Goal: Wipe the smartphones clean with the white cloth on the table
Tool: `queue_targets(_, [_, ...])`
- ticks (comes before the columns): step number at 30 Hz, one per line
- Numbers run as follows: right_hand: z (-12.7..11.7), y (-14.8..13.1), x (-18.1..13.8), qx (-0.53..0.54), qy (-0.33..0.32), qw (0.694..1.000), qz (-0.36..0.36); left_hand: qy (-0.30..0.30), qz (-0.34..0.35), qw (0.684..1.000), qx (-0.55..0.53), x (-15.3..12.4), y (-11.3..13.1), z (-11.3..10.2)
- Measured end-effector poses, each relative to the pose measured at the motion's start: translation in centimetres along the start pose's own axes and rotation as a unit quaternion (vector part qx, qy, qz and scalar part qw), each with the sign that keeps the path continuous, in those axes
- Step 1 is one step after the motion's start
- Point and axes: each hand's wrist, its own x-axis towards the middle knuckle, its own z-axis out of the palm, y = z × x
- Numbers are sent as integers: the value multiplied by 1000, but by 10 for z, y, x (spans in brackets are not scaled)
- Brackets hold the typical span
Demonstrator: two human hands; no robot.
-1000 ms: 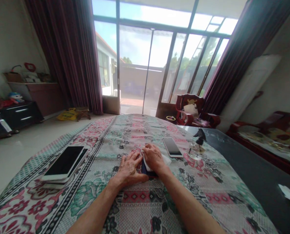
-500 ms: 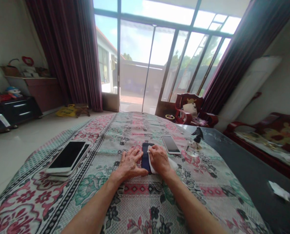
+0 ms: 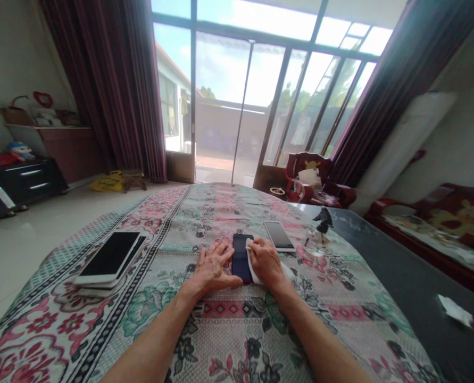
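Observation:
A dark phone (image 3: 241, 256) lies face up on the flowered tablecloth (image 3: 229, 330) between my two hands. My left hand (image 3: 213, 269) lies flat beside its left edge, fingers stretched out, the thumb touching the phone's near end. My right hand (image 3: 266, 260) is closed on a white cloth (image 3: 253, 268) and presses it against the phone's right side. Part of the cloth sticks out to the right of that hand.
A second phone (image 3: 279, 235) with a pale frame lies just beyond my right hand. Stacked white tablets (image 3: 111, 258) sit at the left. A small dark figurine (image 3: 321, 226) on a glass stand is at the right, by the dark tabletop (image 3: 420, 298) bearing a white scrap (image 3: 454, 311).
My right hand with the cloth has slid from over the phone to its right side, so the dark screen now shows. My left hand has stayed in place.

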Motion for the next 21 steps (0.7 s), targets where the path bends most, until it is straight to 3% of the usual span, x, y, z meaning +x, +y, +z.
queue_targets(8, [10, 10, -5, 71, 52, 996, 3, 11, 14, 1000, -1, 0, 1, -1])
queue_targets(21, [6, -9, -4, 36, 21, 999, 9, 92, 7, 995, -41, 3, -3, 5])
